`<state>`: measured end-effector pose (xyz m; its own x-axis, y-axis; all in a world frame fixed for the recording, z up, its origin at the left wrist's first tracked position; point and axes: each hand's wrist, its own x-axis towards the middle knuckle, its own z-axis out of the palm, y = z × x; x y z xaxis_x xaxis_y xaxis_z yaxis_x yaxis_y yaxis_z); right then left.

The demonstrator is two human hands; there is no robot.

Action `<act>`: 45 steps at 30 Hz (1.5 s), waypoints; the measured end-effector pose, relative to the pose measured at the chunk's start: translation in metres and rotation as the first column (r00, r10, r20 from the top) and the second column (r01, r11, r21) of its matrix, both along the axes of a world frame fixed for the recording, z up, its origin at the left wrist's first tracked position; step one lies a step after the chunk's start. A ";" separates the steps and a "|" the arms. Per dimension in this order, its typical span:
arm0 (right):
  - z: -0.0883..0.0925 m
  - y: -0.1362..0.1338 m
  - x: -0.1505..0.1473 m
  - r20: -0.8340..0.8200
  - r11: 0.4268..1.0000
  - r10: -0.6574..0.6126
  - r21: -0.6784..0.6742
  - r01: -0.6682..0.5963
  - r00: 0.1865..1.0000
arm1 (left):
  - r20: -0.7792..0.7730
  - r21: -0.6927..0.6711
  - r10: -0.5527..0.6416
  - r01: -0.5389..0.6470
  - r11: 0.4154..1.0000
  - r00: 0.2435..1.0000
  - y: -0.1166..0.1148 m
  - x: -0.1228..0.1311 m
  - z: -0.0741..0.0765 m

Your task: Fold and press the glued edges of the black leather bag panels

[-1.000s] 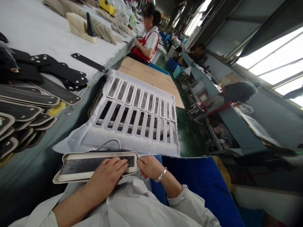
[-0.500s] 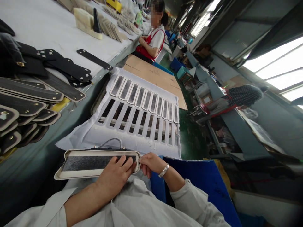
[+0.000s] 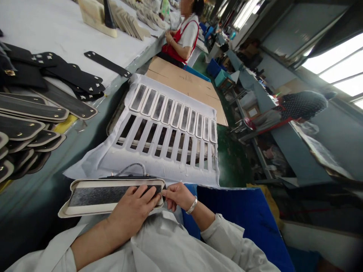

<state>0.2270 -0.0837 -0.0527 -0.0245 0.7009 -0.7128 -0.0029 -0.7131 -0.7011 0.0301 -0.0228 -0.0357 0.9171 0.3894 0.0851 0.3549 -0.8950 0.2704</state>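
A long cream panel with a dark grey centre strip lies across my lap. My left hand rests on its right part, fingers stretched flat over the grey strip. My right hand pinches the panel's right end between thumb and fingers; a silver bracelet circles that wrist. Just beyond the panel lies a white sheet with rows of long cut-out slots, the far row filled with grey strips.
Stacks of black rounded panels and black straps cover the white table at the left. Cardboard lies beyond the sheet. A blue bin sits at my right. A person in a red apron sits farther along.
The view shifted a little. My left hand slid slightly left along the grey strip, and my right fingers stayed pinched at the panel's end.
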 end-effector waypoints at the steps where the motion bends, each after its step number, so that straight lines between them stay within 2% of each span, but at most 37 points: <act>1: 0.003 0.000 -0.001 0.037 1.000 -0.002 0.003 0.002 0.999 | 0.008 -0.020 0.002 -0.002 1.000 1.000 0.002 -0.001 0.000; 7: 0.012 0.001 -0.006 0.158 0.999 0.041 -0.025 -0.038 0.987 | 0.138 -0.194 -0.032 0.059 0.979 0.990 0.009 -0.020 -0.004; 9: 0.015 0.001 -0.008 0.209 0.999 0.050 -0.030 -0.045 0.977 | 0.170 -0.229 -0.062 0.101 0.968 0.983 0.009 -0.028 0.000; 11: 0.018 0.001 -0.010 0.256 0.998 0.063 -0.035 -0.055 0.965 | 0.191 -0.277 -0.065 0.117 0.954 0.979 0.011 -0.034 0.009; 13: 0.022 0.002 -0.011 0.274 0.997 0.076 -0.052 -0.064 0.959 | 0.209 -0.301 0.019 0.046 0.953 0.978 0.019 -0.038 0.022; 15: 0.025 0.002 -0.011 0.261 0.995 0.084 -0.075 -0.067 0.962 | 0.225 -0.283 0.158 -0.091 0.955 0.961 0.032 -0.040 0.034; 17: 0.027 0.002 -0.010 0.241 0.995 0.079 -0.077 -0.063 0.967 | 0.234 -0.244 0.250 -0.192 0.951 0.940 0.046 -0.036 0.038; 18: 0.027 0.001 -0.009 0.231 0.996 0.076 -0.073 -0.060 0.970 | 0.226 -0.228 0.252 -0.201 0.953 0.941 0.052 -0.031 0.038; 20: 0.026 0.000 -0.008 0.211 0.997 0.063 -0.063 -0.051 0.975 | 0.165 -0.207 0.181 -0.145 0.967 0.970 0.060 -0.016 0.033; 22: 0.023 -0.002 -0.007 0.181 0.997 0.047 -0.067 -0.035 0.982 | 0.041 -0.228 0.050 -0.039 0.973 0.998 0.062 0.006 0.026; 25: 0.018 -0.003 -0.005 0.138 0.996 0.035 -0.082 -0.023 0.990 | -0.114 -0.326 -0.141 0.097 0.940 0.983 0.061 0.038 0.019; 27: 0.016 -0.003 -0.004 0.124 0.995 0.035 -0.101 -0.022 0.992 | -0.141 -0.388 -0.227 0.158 0.908 0.964 0.062 0.053 0.018; 30: 0.016 -0.001 -0.003 0.135 0.995 0.020 -0.095 -0.007 0.991 | -0.146 -0.459 -0.296 0.200 0.866 0.944 0.067 0.065 0.019; 33: 0.014 0.001 -0.003 0.144 0.998 0.031 -0.065 -0.022 0.989 | -0.147 -0.542 -0.314 0.189 0.819 0.938 0.074 0.070 0.025; 36: 0.012 -0.001 -0.006 0.180 0.999 0.039 -0.029 -0.035 0.983 | -0.170 -0.632 -0.309 0.137 0.763 0.936 0.091 0.056 0.037; 38: 0.010 -0.004 -0.007 0.203 0.999 0.035 -0.002 -0.036 0.978 | -0.132 -0.747 -0.195 0.032 0.664 0.972 0.108 0.026 0.046; 39: 0.008 -0.006 -0.008 0.209 0.999 0.037 0.007 -0.039 0.977 | -0.087 -0.808 -0.041 -0.047 0.587 0.995 0.116 0.004 0.050; 40: 0.006 -0.007 -0.007 0.209 0.999 0.036 0.012 -0.040 0.977 | -0.044 -0.870 0.164 -0.119 0.479 0.986 0.122 -0.022 0.052; 41: 0.003 -0.009 -0.006 0.196 0.999 0.033 0.017 -0.037 0.980 | -0.017 -0.903 0.408 -0.189 0.386 0.913 0.125 -0.050 0.053; 42: 0.000 -0.010 -0.005 0.168 0.999 0.020 0.024 -0.024 0.986 | 0.015 -0.902 0.639 -0.265 0.340 0.769 0.124 -0.077 0.051; 43: -0.004 -0.012 -0.003 0.126 0.999 -0.010 0.035 0.005 0.992 | 0.001 -0.889 0.726 -0.332 0.315 0.687 0.120 -0.103 0.047; 45: -0.011 -0.015 0.001 0.034 0.992 -0.111 0.068 0.108 0.993 | -0.050 -0.875 0.825 -0.423 0.236 0.564 0.101 -0.141 0.032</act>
